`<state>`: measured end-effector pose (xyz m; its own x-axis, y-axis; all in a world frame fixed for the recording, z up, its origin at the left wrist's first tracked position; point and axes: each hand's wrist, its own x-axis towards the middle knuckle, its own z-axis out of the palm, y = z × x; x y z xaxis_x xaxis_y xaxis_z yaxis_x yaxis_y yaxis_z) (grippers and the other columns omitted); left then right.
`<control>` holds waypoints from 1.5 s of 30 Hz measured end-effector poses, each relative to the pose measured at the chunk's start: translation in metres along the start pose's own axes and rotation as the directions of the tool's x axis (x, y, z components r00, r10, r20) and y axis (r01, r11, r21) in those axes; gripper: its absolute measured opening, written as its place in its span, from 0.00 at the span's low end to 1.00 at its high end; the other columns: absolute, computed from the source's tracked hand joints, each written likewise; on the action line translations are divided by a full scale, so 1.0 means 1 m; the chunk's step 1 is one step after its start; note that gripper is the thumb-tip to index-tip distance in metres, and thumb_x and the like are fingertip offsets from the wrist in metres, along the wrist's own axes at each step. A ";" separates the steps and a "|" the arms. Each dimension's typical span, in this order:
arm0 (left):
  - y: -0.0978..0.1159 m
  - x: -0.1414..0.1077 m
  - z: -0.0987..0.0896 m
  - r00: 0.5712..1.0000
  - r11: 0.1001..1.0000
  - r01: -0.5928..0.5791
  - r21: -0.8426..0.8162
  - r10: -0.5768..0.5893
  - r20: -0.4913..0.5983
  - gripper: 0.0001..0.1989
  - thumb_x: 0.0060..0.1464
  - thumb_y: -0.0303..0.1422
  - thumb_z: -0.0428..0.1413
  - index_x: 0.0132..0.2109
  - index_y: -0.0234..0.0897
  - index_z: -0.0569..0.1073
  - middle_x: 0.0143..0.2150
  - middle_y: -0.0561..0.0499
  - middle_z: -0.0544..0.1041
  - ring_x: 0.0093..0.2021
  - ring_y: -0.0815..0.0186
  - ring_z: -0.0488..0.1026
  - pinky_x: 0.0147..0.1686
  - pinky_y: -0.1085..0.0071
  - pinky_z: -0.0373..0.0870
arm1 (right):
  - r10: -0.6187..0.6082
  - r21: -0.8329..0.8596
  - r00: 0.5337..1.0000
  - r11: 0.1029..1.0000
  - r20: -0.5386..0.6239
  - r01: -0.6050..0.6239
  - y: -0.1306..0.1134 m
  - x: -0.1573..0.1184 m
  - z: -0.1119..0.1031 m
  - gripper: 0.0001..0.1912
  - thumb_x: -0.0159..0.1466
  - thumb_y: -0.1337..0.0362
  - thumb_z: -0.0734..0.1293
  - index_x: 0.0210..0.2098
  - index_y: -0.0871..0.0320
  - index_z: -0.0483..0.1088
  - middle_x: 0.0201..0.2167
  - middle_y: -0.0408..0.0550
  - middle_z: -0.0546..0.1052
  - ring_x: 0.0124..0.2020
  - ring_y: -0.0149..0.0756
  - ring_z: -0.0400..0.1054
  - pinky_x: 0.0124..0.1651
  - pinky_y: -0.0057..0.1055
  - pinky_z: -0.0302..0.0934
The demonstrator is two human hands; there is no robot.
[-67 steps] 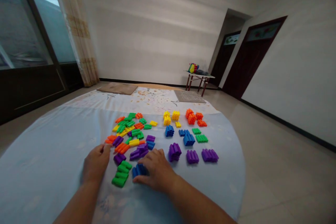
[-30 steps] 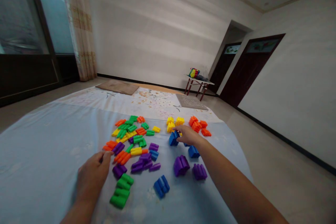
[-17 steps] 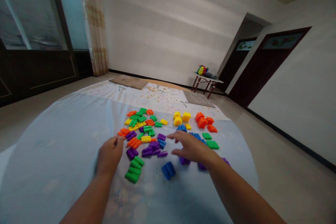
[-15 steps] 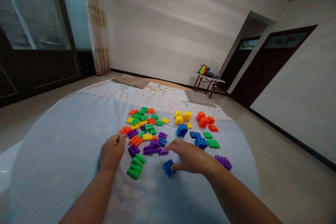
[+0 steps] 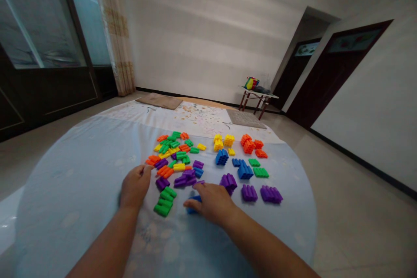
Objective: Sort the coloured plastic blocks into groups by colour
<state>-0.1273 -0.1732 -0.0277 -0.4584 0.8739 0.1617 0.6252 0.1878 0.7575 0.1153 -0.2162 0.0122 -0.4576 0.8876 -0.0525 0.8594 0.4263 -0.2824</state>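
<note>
My left hand [image 5: 135,186] rests on the cloth with its fingers curled, next to an orange piece [image 5: 153,160] at the left edge of a mixed heap; what its fingertips hold, if anything, is hidden. My right hand [image 5: 211,203] reaches over a blue block [image 5: 194,204], thumb and fingers apart, partly covering it. Between the hands lie a green block [image 5: 165,202] and purple pieces [image 5: 186,179]. Right of the heap stand grouped blocks: yellow [image 5: 218,142], orange [image 5: 247,143], blue [image 5: 244,170], green [image 5: 261,172] and purple [image 5: 271,194].
A round table [image 5: 65,173] has a pale blue cloth. Two mats, a brown one [image 5: 159,100] and a grey one [image 5: 246,118], lie at its far side. Behind is a small side table [image 5: 259,92] with a colourful bag [image 5: 251,83].
My right hand has moved left over the blue block, uncovering purple blocks on the right. The camera view has shifted slightly. My left hand keeps its place by the heap.
</note>
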 end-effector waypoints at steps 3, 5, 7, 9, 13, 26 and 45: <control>-0.001 0.000 0.000 1.000 1.000 0.012 -0.002 -0.012 0.007 0.19 0.52 0.41 0.44 0.37 0.36 0.76 0.36 0.45 0.78 0.38 0.61 0.72 0.36 0.70 0.64 | -0.126 0.027 0.992 0.992 -0.031 0.127 0.003 -0.005 -0.005 0.26 0.61 0.51 0.65 0.55 0.56 0.66 0.50 0.56 0.72 0.51 0.47 0.66 0.50 0.41 0.61; -0.002 0.001 0.000 1.000 1.000 0.019 0.003 -0.019 0.010 0.19 0.52 0.42 0.44 0.37 0.36 0.76 0.37 0.44 0.78 0.38 0.60 0.72 0.36 0.69 0.64 | -0.277 0.042 0.960 0.960 -0.029 0.279 0.008 -0.006 -0.007 0.27 0.59 0.61 0.67 0.57 0.57 0.64 0.54 0.55 0.69 0.53 0.45 0.63 0.53 0.38 0.58; -0.001 0.002 0.001 1.000 1.000 0.020 0.009 -0.020 0.013 0.19 0.52 0.42 0.45 0.37 0.36 0.76 0.37 0.44 0.78 0.39 0.59 0.72 0.37 0.68 0.64 | -0.387 0.051 0.922 0.921 0.008 0.386 0.011 -0.005 -0.005 0.26 0.58 0.70 0.66 0.56 0.56 0.64 0.53 0.54 0.70 0.53 0.42 0.63 0.54 0.36 0.57; -0.001 0.003 0.001 0.999 0.999 0.027 0.018 -0.027 0.019 0.19 0.52 0.42 0.45 0.37 0.36 0.76 0.37 0.44 0.78 0.39 0.58 0.72 0.37 0.67 0.64 | -0.395 0.043 0.918 0.918 0.040 0.394 0.012 -0.002 -0.002 0.23 0.58 0.69 0.66 0.54 0.56 0.66 0.49 0.54 0.72 0.51 0.42 0.64 0.51 0.36 0.59; -0.006 0.007 0.003 0.999 1.000 0.024 0.019 -0.024 0.021 0.19 0.52 0.42 0.45 0.39 0.38 0.77 0.39 0.44 0.78 0.39 0.58 0.72 0.38 0.66 0.65 | -0.206 0.024 0.978 0.978 0.032 0.205 0.008 0.004 0.001 0.28 0.59 0.49 0.67 0.54 0.58 0.67 0.46 0.58 0.73 0.46 0.48 0.67 0.45 0.40 0.63; -0.008 0.008 0.003 0.999 0.999 0.029 0.031 -0.030 0.033 0.19 0.52 0.43 0.45 0.38 0.37 0.76 0.37 0.45 0.77 0.38 0.59 0.71 0.38 0.67 0.64 | -0.446 0.011 0.894 0.895 0.037 0.446 0.014 0.000 -0.001 0.20 0.60 0.71 0.64 0.52 0.56 0.68 0.48 0.52 0.74 0.48 0.42 0.66 0.49 0.36 0.60; -0.002 0.004 0.002 1.000 1.000 0.012 0.022 -0.012 0.024 0.19 0.52 0.43 0.44 0.34 0.37 0.75 0.37 0.43 0.78 0.38 0.59 0.72 0.38 0.68 0.64 | -0.046 -0.139 0.992 0.990 -0.116 0.030 0.122 0.067 -0.088 0.24 0.57 0.74 0.65 0.54 0.60 0.69 0.53 0.56 0.72 0.55 0.46 0.64 0.58 0.39 0.56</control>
<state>-0.1293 -0.1688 -0.0300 -0.4506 0.8822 0.1370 0.6339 0.2080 0.7449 0.2094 -0.0895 0.0586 -0.4671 0.8812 0.0723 0.8687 0.4726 -0.1484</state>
